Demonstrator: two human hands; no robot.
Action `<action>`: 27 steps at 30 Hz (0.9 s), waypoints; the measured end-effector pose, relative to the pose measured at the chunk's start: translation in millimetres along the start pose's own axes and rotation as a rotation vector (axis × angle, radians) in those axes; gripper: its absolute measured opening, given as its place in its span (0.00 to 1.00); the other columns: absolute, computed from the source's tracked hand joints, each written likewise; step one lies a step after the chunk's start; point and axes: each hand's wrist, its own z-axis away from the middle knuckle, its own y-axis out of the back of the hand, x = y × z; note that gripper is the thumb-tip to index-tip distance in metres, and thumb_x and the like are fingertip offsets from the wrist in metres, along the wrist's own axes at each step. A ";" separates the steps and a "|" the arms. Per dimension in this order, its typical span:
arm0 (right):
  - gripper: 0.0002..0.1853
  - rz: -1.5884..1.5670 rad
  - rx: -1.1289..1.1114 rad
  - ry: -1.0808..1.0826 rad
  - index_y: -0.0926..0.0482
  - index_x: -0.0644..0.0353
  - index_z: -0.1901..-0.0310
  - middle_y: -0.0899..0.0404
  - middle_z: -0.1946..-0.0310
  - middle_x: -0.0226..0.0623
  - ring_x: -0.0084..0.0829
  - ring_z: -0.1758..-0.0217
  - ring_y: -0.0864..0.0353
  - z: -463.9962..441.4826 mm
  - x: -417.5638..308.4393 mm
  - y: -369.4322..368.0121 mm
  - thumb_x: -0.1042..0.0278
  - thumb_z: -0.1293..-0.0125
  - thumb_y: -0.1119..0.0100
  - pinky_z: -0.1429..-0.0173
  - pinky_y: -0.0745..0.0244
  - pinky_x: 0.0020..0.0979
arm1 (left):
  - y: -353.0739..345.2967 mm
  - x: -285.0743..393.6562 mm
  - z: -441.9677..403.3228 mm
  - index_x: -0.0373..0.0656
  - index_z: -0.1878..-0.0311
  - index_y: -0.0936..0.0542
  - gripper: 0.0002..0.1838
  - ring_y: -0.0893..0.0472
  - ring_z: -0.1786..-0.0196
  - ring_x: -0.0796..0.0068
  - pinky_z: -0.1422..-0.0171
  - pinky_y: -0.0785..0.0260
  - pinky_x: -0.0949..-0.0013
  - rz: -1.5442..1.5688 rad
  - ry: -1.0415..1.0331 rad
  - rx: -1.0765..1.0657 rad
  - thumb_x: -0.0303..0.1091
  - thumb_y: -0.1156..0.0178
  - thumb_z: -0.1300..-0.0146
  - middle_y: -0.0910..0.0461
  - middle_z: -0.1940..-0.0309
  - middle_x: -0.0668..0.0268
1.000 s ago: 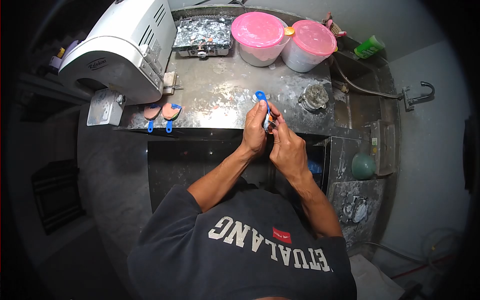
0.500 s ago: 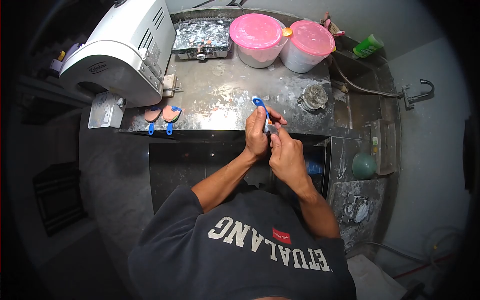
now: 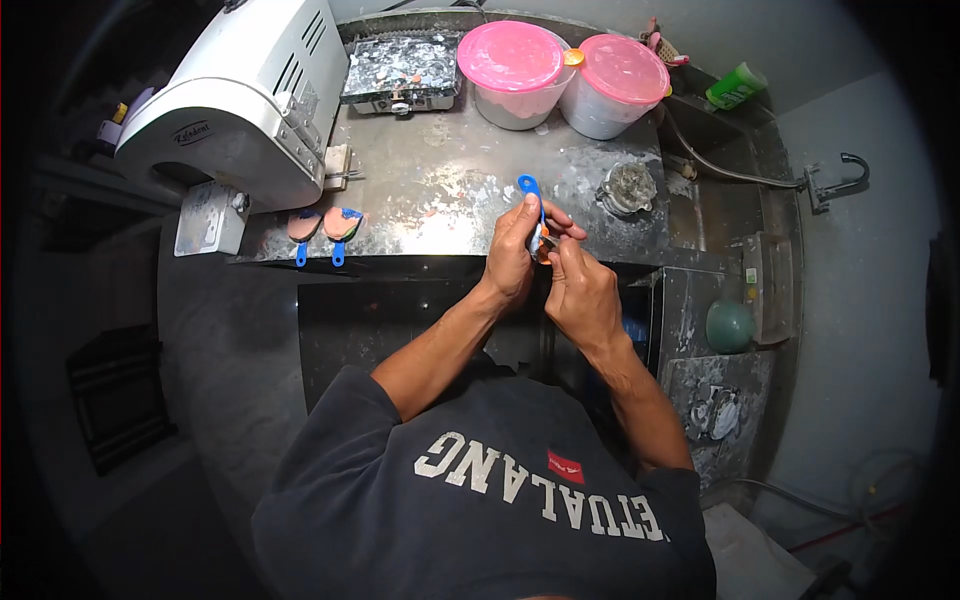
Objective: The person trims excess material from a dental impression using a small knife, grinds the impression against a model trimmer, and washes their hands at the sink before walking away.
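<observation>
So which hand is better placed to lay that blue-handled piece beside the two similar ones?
Probably the left hand: it grips the blue-handled piece and is nearer the two similar pieces. The right hand is farther away, close to the held piece's lower end.

Below the hands [image 3: 512, 250] [image 3: 583, 292], the shirt [image 3: 490, 525] reads "ETUALANG", upside down; left of them, the machine [image 3: 215, 112] bears a script word ending "dent".

Before you, a stained metal counter [image 3: 415, 150] caught bright light [image 3: 435, 238] along its near edge; a grey wall [image 3: 860, 290] rose on your right, dim floor [image 3: 235, 350] spread left.
</observation>
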 end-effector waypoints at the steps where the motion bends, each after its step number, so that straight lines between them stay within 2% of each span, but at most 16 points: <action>1: 0.04 0.003 -0.004 0.001 0.30 0.64 0.61 0.20 0.71 0.51 0.56 0.69 0.16 0.1 0.5 -0.1 0.75 0.31 0.44 0.69 0.22 0.49 | -0.1 1.3 0.0 0.36 0.59 0.22 0.28 0.15 0.58 0.66 0.51 0.23 0.66 0.001 0.016 0.000 0.53 0.60 0.20 0.16 0.64 0.52; 12: 0.06 0.011 -0.067 -0.015 0.29 0.64 0.60 0.19 0.69 0.51 0.55 0.67 0.16 -1.0 4.8 -1.1 0.77 0.34 0.42 0.68 0.21 0.49 | 7.2 3.7 -5.3 0.37 0.57 0.20 0.28 0.16 0.59 0.68 0.52 0.23 0.67 -0.012 0.143 -0.005 0.54 0.58 0.21 0.15 0.60 0.48; 15: 0.05 0.004 -0.094 -0.046 0.29 0.64 0.59 0.18 0.68 0.51 0.55 0.65 0.15 -0.8 5.6 -1.4 0.76 0.33 0.43 0.66 0.22 0.50 | 7.6 4.6 -6.3 0.36 0.56 0.21 0.27 0.16 0.58 0.68 0.50 0.24 0.66 -0.002 0.218 0.026 0.53 0.58 0.21 0.15 0.59 0.49; 18: 0.05 -0.072 -0.081 -0.090 0.28 0.65 0.62 0.22 0.72 0.55 0.61 0.66 0.20 -2.0 10.7 -5.2 0.73 0.28 0.47 0.67 0.27 0.49 | 15.2 -2.8 -6.7 0.37 0.54 0.23 0.25 0.16 0.57 0.68 0.51 0.23 0.66 0.110 0.277 0.083 0.52 0.58 0.21 0.15 0.54 0.50; 21: 0.09 -0.213 0.019 -0.064 0.27 0.65 0.64 0.23 0.78 0.47 0.49 0.76 0.20 -5.0 17.1 -9.1 0.70 0.26 0.47 0.73 0.29 0.41 | 18.9 -8.1 -8.9 0.37 0.54 0.23 0.22 0.16 0.52 0.62 0.48 0.23 0.62 0.344 0.336 0.266 0.48 0.58 0.21 0.16 0.52 0.51; 24: 0.12 -0.533 -0.186 -0.489 0.26 0.64 0.66 0.27 0.82 0.34 0.26 0.82 0.27 9.3 26.0 -8.6 0.68 0.24 0.49 0.77 0.34 0.29 | 45.2 -8.7 -19.4 0.37 0.57 0.27 0.21 0.17 0.47 0.52 0.44 0.22 0.57 0.719 0.400 0.222 0.45 0.62 0.21 0.21 0.44 0.45; 25: 0.12 -0.570 -0.205 -0.524 0.26 0.65 0.67 0.27 0.83 0.35 0.25 0.81 0.28 12.7 23.9 -8.3 0.67 0.25 0.49 0.75 0.34 0.31 | 51.0 -7.2 -21.9 0.35 0.53 0.28 0.19 0.18 0.45 0.52 0.43 0.21 0.55 0.749 0.405 0.212 0.42 0.61 0.22 0.22 0.43 0.47; 27: 0.14 -0.640 -0.236 -0.591 0.27 0.66 0.69 0.28 0.83 0.37 0.23 0.79 0.30 14.7 18.4 -5.4 0.66 0.26 0.49 0.72 0.35 0.33 | 61.7 0.1 -24.4 0.33 0.51 0.28 0.19 0.18 0.44 0.53 0.43 0.20 0.56 0.895 0.446 0.114 0.41 0.61 0.22 0.21 0.44 0.48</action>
